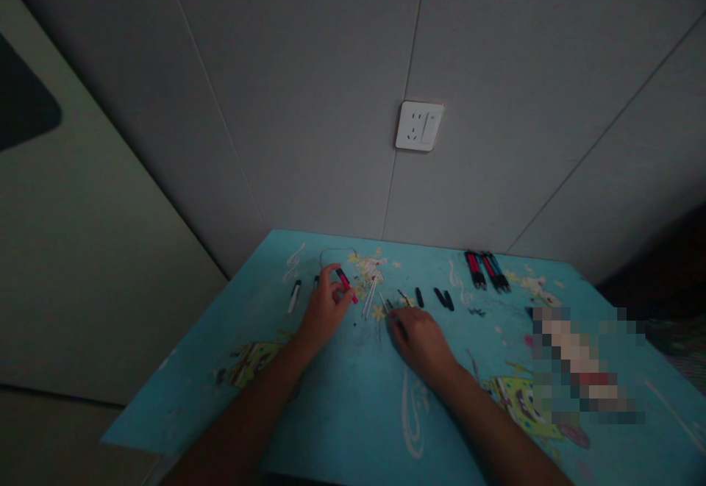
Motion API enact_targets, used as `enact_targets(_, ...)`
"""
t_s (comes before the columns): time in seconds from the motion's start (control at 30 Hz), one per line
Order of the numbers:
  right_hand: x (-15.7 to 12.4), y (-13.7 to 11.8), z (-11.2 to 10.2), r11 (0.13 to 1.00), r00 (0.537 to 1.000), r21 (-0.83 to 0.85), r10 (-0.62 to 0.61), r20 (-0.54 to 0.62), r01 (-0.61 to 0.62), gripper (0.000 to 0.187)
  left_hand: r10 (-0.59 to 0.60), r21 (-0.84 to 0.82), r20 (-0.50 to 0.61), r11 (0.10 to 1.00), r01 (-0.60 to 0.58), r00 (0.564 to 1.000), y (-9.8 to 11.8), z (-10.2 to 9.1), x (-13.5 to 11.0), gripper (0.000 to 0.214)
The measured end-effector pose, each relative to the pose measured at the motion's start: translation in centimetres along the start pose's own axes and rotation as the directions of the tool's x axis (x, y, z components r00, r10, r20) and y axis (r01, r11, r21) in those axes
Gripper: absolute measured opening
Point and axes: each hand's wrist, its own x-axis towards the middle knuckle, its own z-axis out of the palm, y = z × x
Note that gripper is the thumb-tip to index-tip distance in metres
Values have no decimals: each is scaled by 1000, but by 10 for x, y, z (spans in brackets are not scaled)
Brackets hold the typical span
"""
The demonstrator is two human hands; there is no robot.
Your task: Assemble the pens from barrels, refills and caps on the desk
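Holding the red-and-black pen [343, 278] above the left-centre of the blue table [353, 398], the left hand [325, 301] is closed on it between thumb and fingers, with the pen tilted and its lower red end pointing down to the right. The right hand [422, 333] is apart from the left, lowered to the tabletop with its fingers at a thin rod [384, 302]; whether it grips the rod cannot be determined. The pen should handle as a light, stiff plastic body, smooth enough to turn or slip under a loose pinch. Take hold at mid-barrel, leaving both ends free. The pale sticks [370, 300] lying between the hands appear slimmer and likely to bend or roll; lift these near the middle with light pressure. Black pieces [444, 299] lie beyond the right hand, and a group of pens [486, 271] lies near the far edge. Visibility is limited: lighting is dim, the right fingertips are largely concealed, and a dark item [316, 281] behind the left hand is mostly covered. A pixelated patch masks an object at the right, and the forearms [251, 405] are cut off at the lower edge.
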Motion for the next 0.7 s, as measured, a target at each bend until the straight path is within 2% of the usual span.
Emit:
enact_targets(0.13, 0, -1, -2, 1000, 1000, 11, 1, -10, -1, 20, -14, -33, 4, 999, 14, 1000, -3, 2, 0, 52)
enact_targets(0.2, 0, -3, -3, 999, 999, 31, -11, -31, 12, 22, -36, -103, 40, 994, 40, 999, -3, 6, -3, 50)
enact_targets(0.33, 0, -8, -6, 992, 995, 92, -81, -56, 86, 26, -24, -305, 217, 948, 91, 976, 4, 23, -17, 47)
enact_targets(0.43, -1, -11, -8, 984, 991, 116, -128, -48, 133, 25, 19, -375, 307, 921, 102, 952, 12, 33, -27, 47)
enact_targets(0.57, -1, -12, -8, 984, 991, 125, -124, -50, 129, 22, 25, -359, 337, 927, 104, 941, 15, 35, -30, 46)
enact_targets(0.7, 0, -9, -6, 986, 991, 109, -120, -54, 125, 23, 34, -300, 309, 952, 64, 951, 10, 32, -28, 32)
